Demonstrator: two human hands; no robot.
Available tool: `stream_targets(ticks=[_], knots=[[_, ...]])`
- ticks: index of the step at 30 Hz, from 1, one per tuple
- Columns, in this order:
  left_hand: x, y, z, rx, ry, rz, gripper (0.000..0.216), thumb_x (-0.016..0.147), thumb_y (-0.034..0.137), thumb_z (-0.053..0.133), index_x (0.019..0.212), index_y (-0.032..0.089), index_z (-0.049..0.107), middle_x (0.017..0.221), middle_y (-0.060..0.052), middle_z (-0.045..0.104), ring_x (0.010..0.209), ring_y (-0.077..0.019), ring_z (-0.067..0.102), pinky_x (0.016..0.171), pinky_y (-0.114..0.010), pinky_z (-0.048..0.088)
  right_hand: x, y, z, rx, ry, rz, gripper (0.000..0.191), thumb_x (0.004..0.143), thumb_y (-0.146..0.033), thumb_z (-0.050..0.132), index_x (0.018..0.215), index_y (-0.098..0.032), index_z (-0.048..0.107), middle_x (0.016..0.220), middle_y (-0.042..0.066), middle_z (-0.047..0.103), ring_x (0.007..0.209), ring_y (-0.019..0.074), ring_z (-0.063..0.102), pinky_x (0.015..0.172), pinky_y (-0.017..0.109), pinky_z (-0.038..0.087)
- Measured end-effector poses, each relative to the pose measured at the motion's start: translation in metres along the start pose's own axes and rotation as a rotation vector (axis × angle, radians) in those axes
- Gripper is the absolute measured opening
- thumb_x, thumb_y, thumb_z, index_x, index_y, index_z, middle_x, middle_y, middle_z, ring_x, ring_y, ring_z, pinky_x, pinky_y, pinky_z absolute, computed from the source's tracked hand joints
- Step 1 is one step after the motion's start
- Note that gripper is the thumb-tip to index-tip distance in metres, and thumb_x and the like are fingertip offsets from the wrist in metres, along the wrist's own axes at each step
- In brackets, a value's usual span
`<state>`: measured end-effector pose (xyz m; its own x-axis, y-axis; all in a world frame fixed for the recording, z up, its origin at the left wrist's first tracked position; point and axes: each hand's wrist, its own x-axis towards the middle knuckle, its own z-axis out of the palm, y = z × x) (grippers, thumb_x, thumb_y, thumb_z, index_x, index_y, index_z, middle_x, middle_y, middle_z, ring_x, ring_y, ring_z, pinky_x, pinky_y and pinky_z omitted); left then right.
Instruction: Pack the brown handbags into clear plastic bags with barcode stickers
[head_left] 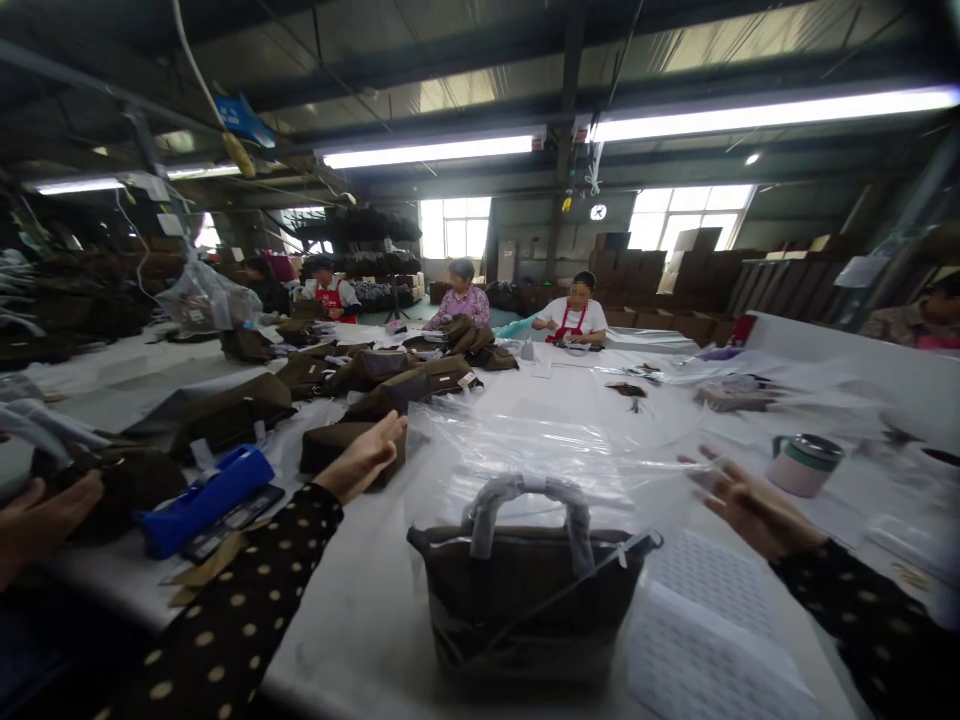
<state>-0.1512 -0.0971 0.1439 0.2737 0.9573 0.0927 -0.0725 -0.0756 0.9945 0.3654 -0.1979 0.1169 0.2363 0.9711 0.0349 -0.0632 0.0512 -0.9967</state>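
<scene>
In front of me a dark olive handbag (525, 610) stands upright, its two handles (534, 487) wrapped in pale material. Clear plastic film (555, 440) covers part of it and spreads out wide above and behind the handles. My left hand (366, 462) is at the film's left edge, fingers stretched out and palm turned inward. On the other side, my right hand (754, 505) has its fingers spread, with the film's right edge against the fingertips. Whether either hand pinches the film is hard to make out.
Several dark bags (390, 385) lie across the table on the left. A blue pouch (206, 500) lies by my left forearm, near another person's hand (52, 515). Printed sheets (705, 620) and a lidded mug (804, 465) are on the right. Co-workers (574, 315) sit across the table.
</scene>
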Motion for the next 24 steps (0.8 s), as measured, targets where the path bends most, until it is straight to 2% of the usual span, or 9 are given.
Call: stream_targets(ticks=[3,6,9,11,13,15,17,19,24], knots=[[0.014,-0.023,0.031,-0.272,0.123,0.025,0.047,0.059,0.042,0.076,0.095,0.015,0.061,0.114,-0.014,0.059,0.112,-0.0274,0.051,0.095,-0.041,0.040,0.004,0.031,0.024,0.164,0.102,-0.132,0.039,0.050,-0.042,0.080,0.079,-0.021,0.065,0.096,0.007,0.068,0.099,0.0232,0.060,0.091,0.034,0.047],[0.038,-0.024,0.044,-0.367,0.255,0.065,0.019,0.075,0.033,0.064,0.074,0.015,0.057,0.080,-0.005,0.067,0.078,-0.0168,0.065,0.081,-0.035,0.050,0.022,0.023,0.042,0.349,0.238,-0.228,0.022,0.062,-0.035,0.075,0.069,-0.019,0.061,0.074,0.003,0.069,0.076,0.0185,0.066,0.080,0.035,0.054],[0.076,-0.008,0.046,-0.349,0.292,0.050,0.016,0.084,0.025,0.052,0.072,0.015,0.053,0.067,-0.002,0.065,0.058,-0.0125,0.063,0.063,-0.029,0.053,0.057,-0.008,0.057,0.410,0.338,-0.100,0.012,0.071,-0.022,0.067,0.065,-0.018,0.057,0.063,0.002,0.066,0.060,0.0148,0.064,0.062,0.030,0.058],[0.100,0.009,0.046,-0.331,0.297,0.050,0.018,0.086,0.023,0.048,0.071,0.014,0.052,0.063,-0.002,0.063,0.053,-0.0118,0.062,0.058,-0.027,0.052,0.079,-0.031,0.064,0.418,0.382,-0.051,0.015,0.077,-0.016,0.060,0.062,-0.018,0.055,0.058,0.001,0.063,0.054,0.0124,0.062,0.055,0.027,0.056],[0.113,0.027,0.045,-0.315,0.281,0.070,0.020,0.088,0.023,0.045,0.071,0.014,0.051,0.062,-0.001,0.062,0.052,-0.0107,0.061,0.057,-0.025,0.052,0.090,-0.047,0.064,0.438,0.388,-0.080,0.018,0.079,-0.015,0.056,0.062,-0.020,0.055,0.057,-0.001,0.061,0.055,0.0108,0.061,0.057,0.026,0.056],[0.110,0.037,0.041,-0.299,0.247,0.090,0.019,0.087,0.024,0.046,0.071,0.014,0.052,0.062,0.000,0.062,0.053,-0.0092,0.060,0.059,-0.023,0.051,0.085,-0.049,0.058,0.452,0.375,-0.125,0.014,0.076,-0.016,0.060,0.063,-0.022,0.057,0.058,-0.002,0.061,0.058,0.0107,0.062,0.063,0.026,0.056],[0.093,0.033,0.035,-0.257,0.179,0.063,0.017,0.085,0.025,0.052,0.072,0.014,0.054,0.061,0.000,0.062,0.054,-0.0092,0.060,0.059,-0.021,0.050,0.063,-0.032,0.048,0.413,0.319,-0.155,0.010,0.068,-0.022,0.069,0.063,-0.021,0.060,0.059,-0.001,0.061,0.059,0.0118,0.062,0.066,0.026,0.056],[0.066,0.013,0.028,-0.195,0.095,-0.019,0.017,0.080,0.027,0.059,0.071,0.013,0.056,0.060,-0.002,0.063,0.053,-0.0112,0.061,0.056,-0.021,0.049,0.031,0.002,0.038,0.311,0.227,-0.119,0.020,0.058,-0.032,0.076,0.060,-0.019,0.061,0.058,0.001,0.061,0.057,0.0128,0.061,0.064,0.025,0.055],[-0.003,-0.072,0.019,-0.094,-0.029,-0.271,0.034,0.064,0.041,0.072,0.064,0.012,0.055,0.055,-0.005,0.065,0.050,-0.0158,0.061,0.053,-0.026,0.048,-0.059,0.111,0.026,0.118,0.115,0.154,0.037,0.055,-0.051,0.074,0.056,-0.016,0.062,0.056,0.003,0.061,0.056,0.0150,0.059,0.059,0.026,0.052]])
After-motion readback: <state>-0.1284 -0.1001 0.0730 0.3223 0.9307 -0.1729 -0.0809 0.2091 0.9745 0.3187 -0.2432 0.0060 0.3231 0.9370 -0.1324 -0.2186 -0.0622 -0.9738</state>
